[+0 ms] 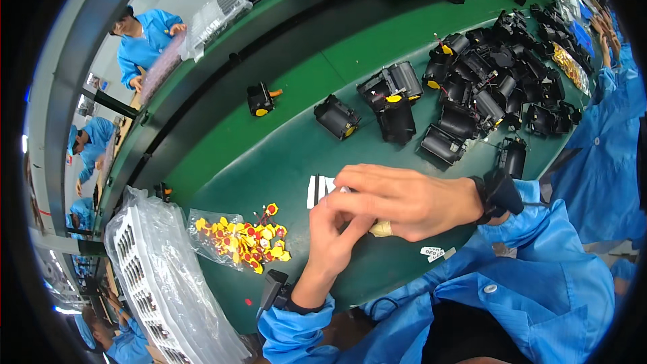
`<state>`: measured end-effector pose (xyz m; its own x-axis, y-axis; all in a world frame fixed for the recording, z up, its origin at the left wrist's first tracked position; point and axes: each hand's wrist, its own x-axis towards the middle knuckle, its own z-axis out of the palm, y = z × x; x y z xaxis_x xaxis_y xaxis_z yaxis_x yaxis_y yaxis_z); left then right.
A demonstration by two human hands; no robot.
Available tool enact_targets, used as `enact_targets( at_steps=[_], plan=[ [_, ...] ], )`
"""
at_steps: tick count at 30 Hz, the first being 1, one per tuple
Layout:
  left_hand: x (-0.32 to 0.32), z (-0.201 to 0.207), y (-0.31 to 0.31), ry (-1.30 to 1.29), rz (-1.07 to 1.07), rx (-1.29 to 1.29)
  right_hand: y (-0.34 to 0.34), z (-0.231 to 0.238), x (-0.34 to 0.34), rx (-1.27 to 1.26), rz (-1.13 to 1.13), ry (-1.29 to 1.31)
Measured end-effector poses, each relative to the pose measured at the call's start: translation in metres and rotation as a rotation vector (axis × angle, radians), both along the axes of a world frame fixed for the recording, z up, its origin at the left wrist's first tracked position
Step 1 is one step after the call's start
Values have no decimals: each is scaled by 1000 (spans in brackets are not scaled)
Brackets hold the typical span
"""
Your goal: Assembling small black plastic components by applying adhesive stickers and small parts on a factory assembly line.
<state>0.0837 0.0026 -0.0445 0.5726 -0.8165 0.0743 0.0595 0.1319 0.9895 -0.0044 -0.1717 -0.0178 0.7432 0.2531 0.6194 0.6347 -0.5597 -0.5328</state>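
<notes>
My left hand [335, 226] and my right hand [411, 203] meet over the green mat [222, 185], their fingers bent and pressed together. Whatever lies between the fingertips is mostly hidden by the right hand. A pale yellow piece [381, 228] peeks out beneath the right palm. Just beyond the fingers, a white strip with a black band [317, 191] shows. Left of my left hand lies a pile of small yellow-and-red parts with thin wires [246, 239], partly on a clear plastic bag [214, 219]. Past the hands rests a black plastic housing with a yellow disc [337, 117].
Many more black housings [472, 87] are heaped at the right. A single housing [260, 99] sits on the green belt. A plastic-wrapped white tray stack [151, 269] stands at the left edge. White labels [433, 253] lie near my right sleeve. A co-worker's sleeve [600, 141] is close on the right.
</notes>
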Motion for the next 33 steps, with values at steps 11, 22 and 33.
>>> enact_targets(
  at_steps=[11,22,33],
  plan=[
    [-6,0,-2,-327,136,197,17,-17,-6,-396,-255,-301],
    [22,15,9,-486,333,394,-28,-9,-7,115,-507,-106],
    [8,11,-2,-104,145,62,-16,-14,-17,892,191,295]
  ],
)
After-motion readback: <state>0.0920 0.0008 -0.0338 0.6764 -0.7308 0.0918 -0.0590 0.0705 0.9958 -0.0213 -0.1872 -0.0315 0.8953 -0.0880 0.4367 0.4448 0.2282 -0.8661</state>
